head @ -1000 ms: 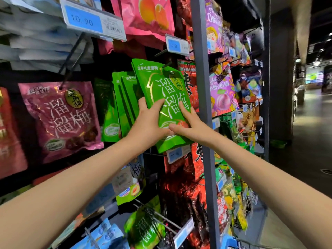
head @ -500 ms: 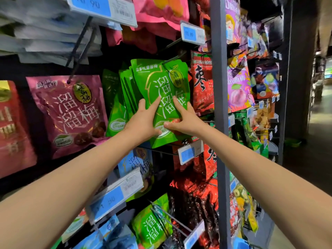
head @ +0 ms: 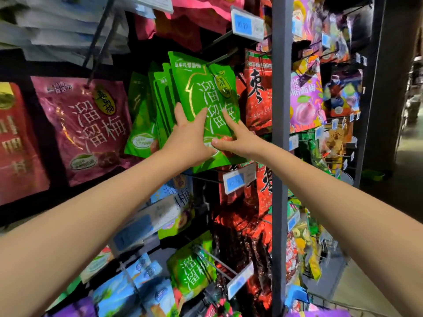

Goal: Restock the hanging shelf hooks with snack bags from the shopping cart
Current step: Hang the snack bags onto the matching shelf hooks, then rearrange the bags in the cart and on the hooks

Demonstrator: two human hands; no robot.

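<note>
a row of green bags hangs on the hook, so this peg looks nearly stocked; what is left in the cart is out of view. the left hand lies flat, fingers straight, on the lower half of the front green bag. the right hand, also uncurled, touches that bag's right side. neither hand grasps it.

A: Arm pose?
B: Left forearm and right forearm both reach forward and up, converging mid-frame.
A: Hands?
B: Left hand shows its back, with two visible digits straight and spread. Right hand is just beside it: index straight, thumb pointing at the left hand, tips close.
</note>
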